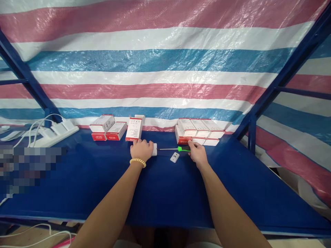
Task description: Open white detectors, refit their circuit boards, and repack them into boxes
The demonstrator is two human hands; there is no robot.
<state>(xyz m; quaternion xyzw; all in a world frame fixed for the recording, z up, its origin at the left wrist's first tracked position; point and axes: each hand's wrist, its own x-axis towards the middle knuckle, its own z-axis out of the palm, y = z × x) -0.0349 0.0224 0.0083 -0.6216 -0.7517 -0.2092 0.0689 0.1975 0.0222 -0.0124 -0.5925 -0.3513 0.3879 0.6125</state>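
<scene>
My left hand [141,150], with a beaded bracelet at the wrist, is closed over a white plastic device [154,150] lying on the blue table. Only the device's right end shows past my fingers. In my right hand [198,153] is a screwdriver [180,148] with a green and black handle. Its shaft lies level and points left, with the tip at or very near the device's right end. A small white plastic piece [175,157] with a dark slot rests on the table below the shaft, apart from both hands.
Red and white boxes [102,123] are grouped at the back left. Another box [134,129] leans behind my left hand. More boxes [198,127] are stacked behind my right hand. A white power strip [58,132] with plugs and cables lies far left. Blue metal posts [254,110] frame the table.
</scene>
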